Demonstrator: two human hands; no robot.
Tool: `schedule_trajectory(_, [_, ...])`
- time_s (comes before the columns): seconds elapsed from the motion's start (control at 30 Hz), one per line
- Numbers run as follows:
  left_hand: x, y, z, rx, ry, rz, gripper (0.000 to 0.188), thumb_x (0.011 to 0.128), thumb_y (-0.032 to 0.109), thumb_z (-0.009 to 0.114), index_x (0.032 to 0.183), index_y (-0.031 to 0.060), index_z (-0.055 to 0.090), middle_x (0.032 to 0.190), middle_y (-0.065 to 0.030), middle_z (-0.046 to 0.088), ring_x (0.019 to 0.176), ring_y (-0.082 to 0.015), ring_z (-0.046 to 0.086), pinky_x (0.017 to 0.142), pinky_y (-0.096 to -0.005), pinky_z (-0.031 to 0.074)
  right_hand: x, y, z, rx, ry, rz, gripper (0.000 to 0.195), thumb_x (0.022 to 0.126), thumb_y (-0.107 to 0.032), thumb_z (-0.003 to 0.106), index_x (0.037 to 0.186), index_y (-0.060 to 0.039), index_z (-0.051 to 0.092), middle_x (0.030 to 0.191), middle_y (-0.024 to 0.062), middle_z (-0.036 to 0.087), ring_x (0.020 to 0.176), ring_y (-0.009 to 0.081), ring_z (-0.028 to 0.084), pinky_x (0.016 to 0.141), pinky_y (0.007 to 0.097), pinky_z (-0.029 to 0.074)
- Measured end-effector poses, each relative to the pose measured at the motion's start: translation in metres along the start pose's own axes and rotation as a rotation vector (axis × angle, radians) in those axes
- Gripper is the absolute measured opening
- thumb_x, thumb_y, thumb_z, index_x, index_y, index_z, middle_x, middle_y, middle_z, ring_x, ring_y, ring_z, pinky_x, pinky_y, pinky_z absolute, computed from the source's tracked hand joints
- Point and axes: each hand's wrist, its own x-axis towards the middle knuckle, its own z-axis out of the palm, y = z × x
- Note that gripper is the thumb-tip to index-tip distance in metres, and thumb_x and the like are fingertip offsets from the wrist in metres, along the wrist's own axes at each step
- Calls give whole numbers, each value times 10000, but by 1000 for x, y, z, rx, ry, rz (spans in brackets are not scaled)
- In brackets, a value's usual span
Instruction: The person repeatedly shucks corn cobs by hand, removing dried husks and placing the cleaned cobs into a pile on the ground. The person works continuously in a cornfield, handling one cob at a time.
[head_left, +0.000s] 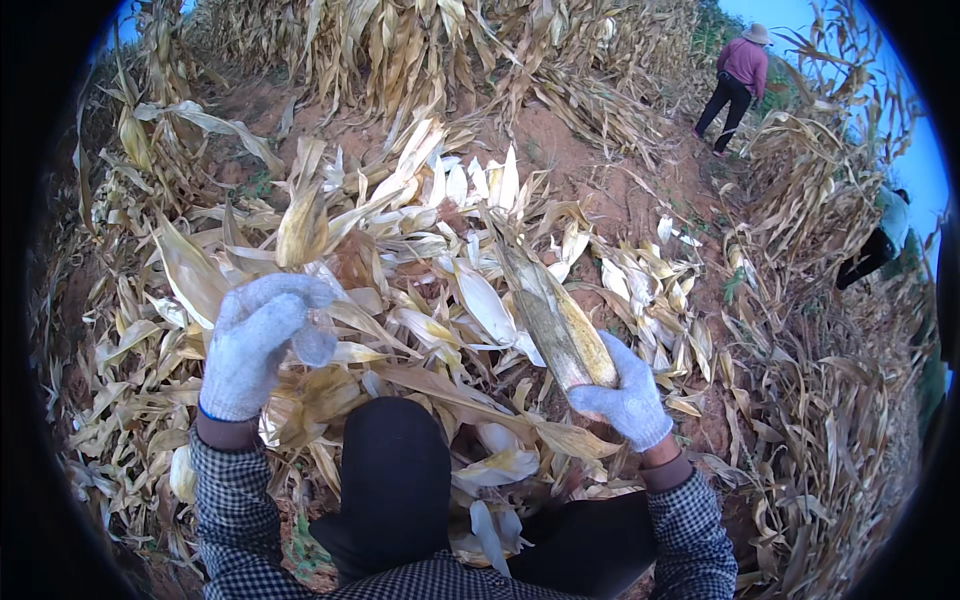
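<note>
My right hand (626, 394), in a white knit glove, grips the lower end of a corn ear in its dry husk (551, 315). The husk is brown and grey-stained on one side, yellowish on the other, and its tip points up and left. Raised at the left is my left hand (266, 337), also gloved, with fingers curled; whether something thin is between them I cannot tell. Behind that hand stand dry husk leaves (191, 277) and an upright husk (300, 229). Pale stripped husks (484, 304) lie in a heap between and beyond my hands.
Reddish soil (592, 180) shows beyond the heap. Dry cornstalks (405, 52) line the far side, with more stalks (810, 375) at the right. A person in a pink top and hat (739, 75) stands at the upper right; another person (889, 225) is partly hidden at the right edge.
</note>
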Motion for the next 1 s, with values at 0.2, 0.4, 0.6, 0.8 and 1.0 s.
schedule_trajectory(0.2, [61, -76, 115, -42, -287, -109, 531, 997, 303, 663, 1420, 3, 548, 1274, -62, 648, 1104, -116, 598, 906, -279, 507, -6, 9, 26, -366, 135, -120, 828, 719, -195, 859, 1433, 26, 503, 1266, 200, 665, 1142, 277, 655, 987, 376, 519])
schedule_trajectory(0.4, [96, -131, 163, -301, -116, -124, 363, 983, 224, 629, 1273, 6, 649, 1124, -47, 711, 964, -109, 685, 841, -273, 562, -7, 38, 26, -826, 397, -353, 796, 715, -195, 843, 1422, -29, 515, 1300, 195, 634, 1135, 392, 628, 959, 452, 508])
schedule_trajectory(0.6, [115, -171, 175, -462, -36, -192, 288, 939, 189, 631, 1127, -14, 709, 1000, -31, 704, 922, -104, 627, 863, -254, 486, 2, 62, 21, -951, 445, -367, 805, 656, -117, 861, 1398, -54, 555, 1318, 172, 636, 1153, 356, 625, 967, 448, 497])
schedule_trajectory(0.8, [128, -190, 185, -325, 274, -198, 227, 864, 160, 646, 951, -36, 721, 922, -30, 684, 851, -135, 638, 780, -288, 511, 17, 73, 37, -1008, 490, -334, 781, 683, -151, 866, 1397, -79, 558, 1315, 168, 641, 1080, 377, 646, 915, 454, 539])
schedule_trajectory(1.0, [145, -208, 191, -735, 386, -338, 101, 875, 106, 651, 922, 33, 702, 813, -19, 654, 667, -118, 604, 603, -267, 505, 32, 86, 66, -349, 350, 75, 820, 755, -156, 836, 1477, -62, 457, 1274, 216, 644, 1098, 321, 667, 948, 415, 538])
